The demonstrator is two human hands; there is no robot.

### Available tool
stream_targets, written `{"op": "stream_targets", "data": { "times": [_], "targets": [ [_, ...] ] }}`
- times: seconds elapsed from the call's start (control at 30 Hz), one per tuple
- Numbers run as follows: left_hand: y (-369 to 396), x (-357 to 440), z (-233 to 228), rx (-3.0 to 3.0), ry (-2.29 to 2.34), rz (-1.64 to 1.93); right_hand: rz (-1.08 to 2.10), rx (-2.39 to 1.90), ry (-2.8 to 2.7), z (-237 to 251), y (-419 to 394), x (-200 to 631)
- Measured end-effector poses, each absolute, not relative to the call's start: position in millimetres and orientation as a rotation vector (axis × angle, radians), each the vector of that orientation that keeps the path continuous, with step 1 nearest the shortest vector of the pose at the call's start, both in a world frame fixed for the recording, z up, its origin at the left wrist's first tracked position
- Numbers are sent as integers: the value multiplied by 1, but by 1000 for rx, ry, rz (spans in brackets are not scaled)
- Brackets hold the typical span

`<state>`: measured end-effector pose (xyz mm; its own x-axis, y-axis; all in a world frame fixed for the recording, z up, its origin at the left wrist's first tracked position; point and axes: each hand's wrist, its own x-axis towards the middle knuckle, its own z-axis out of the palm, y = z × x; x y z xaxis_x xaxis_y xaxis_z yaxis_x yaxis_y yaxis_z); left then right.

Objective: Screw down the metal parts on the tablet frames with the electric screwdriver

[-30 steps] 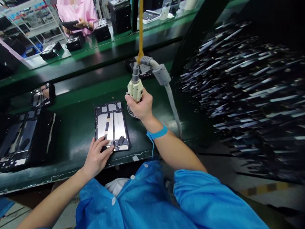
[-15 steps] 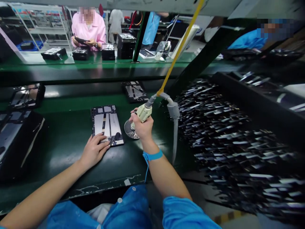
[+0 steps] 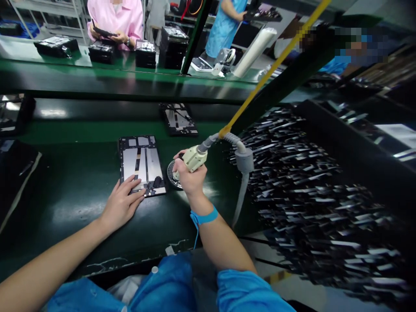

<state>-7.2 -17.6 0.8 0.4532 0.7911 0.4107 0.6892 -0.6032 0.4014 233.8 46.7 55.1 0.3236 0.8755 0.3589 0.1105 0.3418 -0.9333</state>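
Note:
A tablet-like device (image 3: pixel 130 164) with its inside exposed lies flat on the green bench, its silver plate and dark ribbon strips facing up. My left hand (image 3: pixel 121 201) rests with fingers spread on its lower left corner, open and gripping nothing. Just right of the device, my right hand (image 3: pixel 191 175) is closed around a cream corded electric screwdriver (image 3: pixel 196 159), which slants downward. Beneath the screwdriver's low end is a round perforated metal dish (image 3: pixel 171 170), partly covered by my hand. The screwdriver's tip is hidden.
A yellow strap (image 3: pixel 276 71) and a grey cable (image 3: pixel 241 203) run from the screwdriver. Another opened device (image 3: pixel 178 119) lies farther back. Black racks of metal-edged parts (image 3: pixel 302 190) crowd the right; a dark stack (image 3: pixel 16 173) stands left. Across the bench, a person in pink (image 3: pixel 115 21) holds a dark device.
My view has shifted, so the bench and devices appear slightly higher and farther left. Both hands keep their places, left on the device and right around the screwdriver.

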Motion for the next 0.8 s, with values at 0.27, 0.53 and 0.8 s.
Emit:
{"op": "stream_targets", "data": {
  "times": [0.27, 0.53, 0.8],
  "targets": [
    [-17, -8, -2, 2491, 1289, 906, 623, -1172, -1136, 53, 48, 233],
    [-17, -9, -1, 2482, 1283, 881, 606, -1123, -1156, 53, 47, 232],
    [-16, -7, -2, 2454, 1259, 903, 619, -1041, -1086, 66, 45, 229]
  ]
}}
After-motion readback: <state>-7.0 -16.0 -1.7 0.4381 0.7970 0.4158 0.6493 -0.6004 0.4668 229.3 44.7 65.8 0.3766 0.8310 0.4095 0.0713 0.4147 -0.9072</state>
